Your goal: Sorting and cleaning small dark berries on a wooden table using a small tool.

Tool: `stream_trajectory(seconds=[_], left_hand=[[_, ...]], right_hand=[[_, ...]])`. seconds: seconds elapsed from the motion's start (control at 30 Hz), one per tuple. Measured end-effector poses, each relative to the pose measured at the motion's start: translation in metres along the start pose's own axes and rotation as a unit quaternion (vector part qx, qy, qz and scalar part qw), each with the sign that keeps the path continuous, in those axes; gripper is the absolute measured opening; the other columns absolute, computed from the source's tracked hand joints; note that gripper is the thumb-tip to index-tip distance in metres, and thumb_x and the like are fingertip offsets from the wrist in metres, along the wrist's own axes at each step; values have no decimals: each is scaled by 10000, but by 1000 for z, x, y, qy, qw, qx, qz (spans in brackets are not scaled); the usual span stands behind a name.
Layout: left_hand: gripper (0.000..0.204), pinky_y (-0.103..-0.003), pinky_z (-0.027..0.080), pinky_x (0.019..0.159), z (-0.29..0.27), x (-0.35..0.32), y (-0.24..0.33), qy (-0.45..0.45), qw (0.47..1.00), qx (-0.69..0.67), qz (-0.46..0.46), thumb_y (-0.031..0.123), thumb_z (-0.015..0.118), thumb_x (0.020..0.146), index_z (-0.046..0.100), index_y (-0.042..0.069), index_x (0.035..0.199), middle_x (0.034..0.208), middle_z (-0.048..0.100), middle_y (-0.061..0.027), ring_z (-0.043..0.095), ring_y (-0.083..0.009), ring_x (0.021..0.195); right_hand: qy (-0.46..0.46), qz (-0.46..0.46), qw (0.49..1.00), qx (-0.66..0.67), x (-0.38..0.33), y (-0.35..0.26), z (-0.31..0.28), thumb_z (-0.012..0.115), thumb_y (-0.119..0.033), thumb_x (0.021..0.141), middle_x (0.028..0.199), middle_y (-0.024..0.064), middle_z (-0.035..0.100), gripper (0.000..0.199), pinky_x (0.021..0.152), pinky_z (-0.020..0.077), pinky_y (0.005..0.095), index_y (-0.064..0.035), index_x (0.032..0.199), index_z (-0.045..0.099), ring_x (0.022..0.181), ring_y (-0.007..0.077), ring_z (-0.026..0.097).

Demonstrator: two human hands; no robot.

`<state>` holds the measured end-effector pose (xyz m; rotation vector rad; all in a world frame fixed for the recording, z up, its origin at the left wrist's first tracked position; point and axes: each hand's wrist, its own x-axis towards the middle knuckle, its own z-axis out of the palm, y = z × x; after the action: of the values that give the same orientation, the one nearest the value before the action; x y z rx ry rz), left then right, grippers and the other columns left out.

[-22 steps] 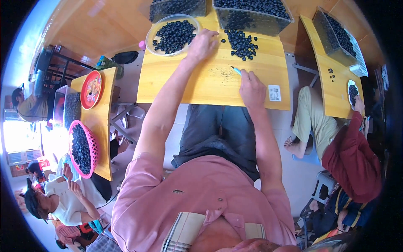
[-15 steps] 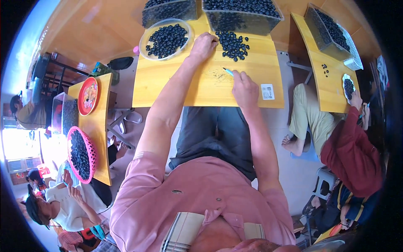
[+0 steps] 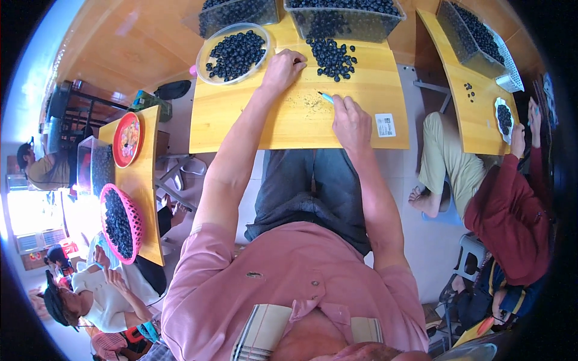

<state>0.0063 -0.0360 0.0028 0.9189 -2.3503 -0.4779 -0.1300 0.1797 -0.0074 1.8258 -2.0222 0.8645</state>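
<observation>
My left hand (image 3: pixel 282 67) rests curled on the yellow wooden table (image 3: pixel 253 120), between a round clear bowl of blueberries (image 3: pixel 233 53) and a loose pile of blueberries (image 3: pixel 333 58). Whether it holds a berry I cannot tell. My right hand (image 3: pixel 351 119) lies nearer to me on the table and grips a small light-blue tool (image 3: pixel 326 97) whose tip points at a patch of fine debris (image 3: pixel 308 106). Two clear crates of blueberries (image 3: pixel 346 18) stand along the table's far edge.
A white label (image 3: pixel 385 124) lies right of my right hand. A person in red (image 3: pixel 512 210) sits at a second table (image 3: pixel 463 114) on the right with a crate and dish of berries. On the left, a table (image 3: pixel 141 174) bears a pink basket (image 3: pixel 118 222) and red plate (image 3: pixel 127 139).
The whole view has shifted slightly as my head moved. My hands keep the same places on the table, the right one still holding the tool.
</observation>
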Motion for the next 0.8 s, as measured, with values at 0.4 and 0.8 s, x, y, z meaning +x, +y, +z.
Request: stream_trajectory(seconds=[0.4, 0.8], left_hand=[[199, -238, 533, 720, -9, -57, 44, 38, 944, -272, -181, 78, 789, 882, 769, -15, 1057, 926, 710, -38, 638, -83, 798], [285, -236, 556, 757, 12, -99, 73, 88, 904, -373, -188, 13, 794, 847, 717, -11, 1120, 912, 705, -45, 645, -73, 788]], right_hand=[[-17, 2, 999, -28, 1, 1, -4, 637, -64, 851, 826, 78, 598, 215, 608, 575, 398, -86, 1063, 669, 743, 248, 684], [16, -34, 999, -31, 2, -5, -8, 660, -61, 852, 791, 42, 564, 279, 567, 546, 356, -102, 1128, 659, 700, 203, 641]])
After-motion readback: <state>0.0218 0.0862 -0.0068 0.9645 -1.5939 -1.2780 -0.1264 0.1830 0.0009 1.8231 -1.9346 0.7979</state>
